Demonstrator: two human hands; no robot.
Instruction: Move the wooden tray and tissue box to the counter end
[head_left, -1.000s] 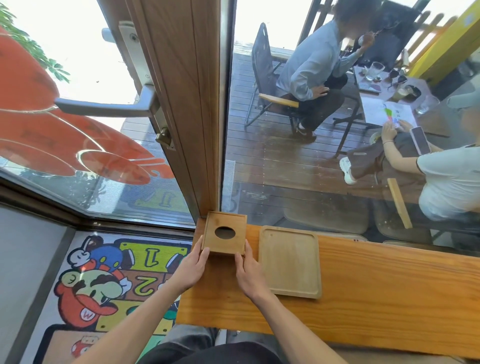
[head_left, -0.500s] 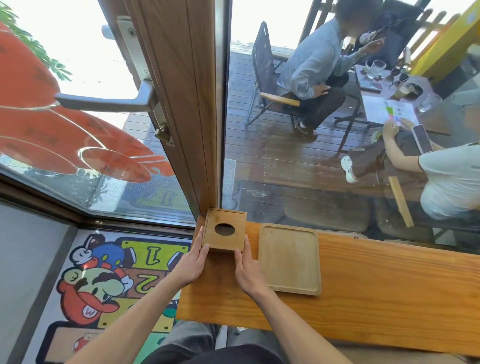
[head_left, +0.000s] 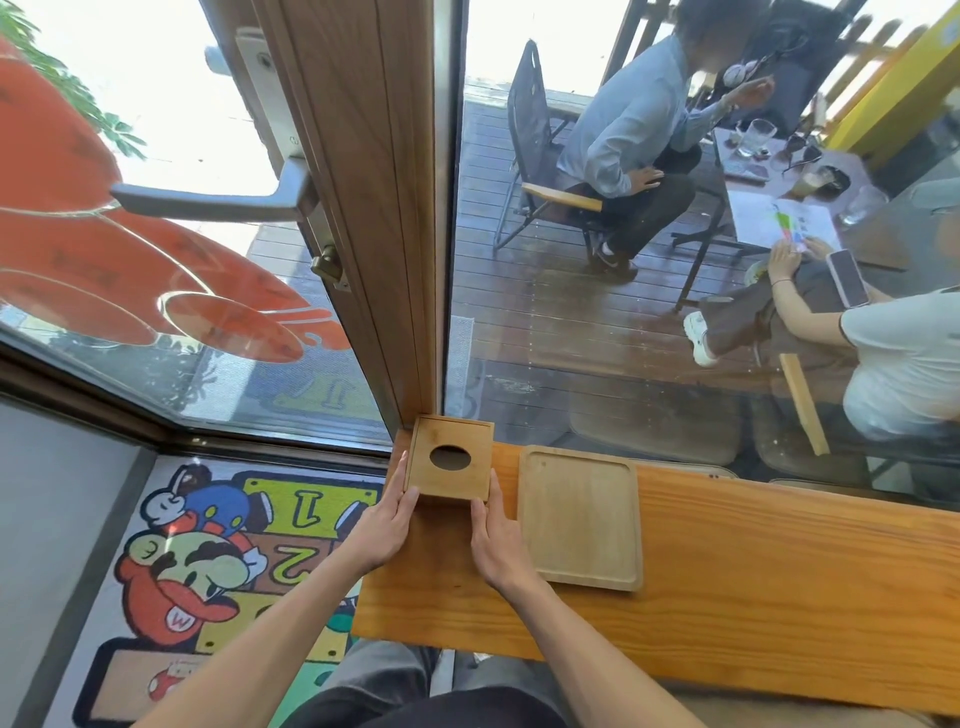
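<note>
**Tissue box at the counter's end, tray parked beside it**

The wooden tissue box (head_left: 449, 457) sits in the far corner of the counter (head_left: 753, 551), hard against the foot of the door frame (head_left: 374, 208); the left hand (head_left: 387, 525) lies flat along the box's left side and the right hand (head_left: 493, 540) along its right side, fingers straight and pressed to the wood, clasping it between the palms rather than curling round it; whether the box rests fully on the counter or is a touch lifted cannot be told.

The wooden tray (head_left: 579, 517) lies flat just to the right of the box, a narrow strip of counter between them, its near edge closer to the person than the box's; both things appear to be at the counter end already, so the job looks nearly finished, with perhaps only letting go and a last squaring-up left.

Beyond the box the frame and the window glass (head_left: 597, 338) stop any further push; left of the box the counter ends above a cartoon floor mat (head_left: 197, 545); the door handle (head_left: 208, 200) hangs well above and clear; right of the tray the counter is bare.
</note>
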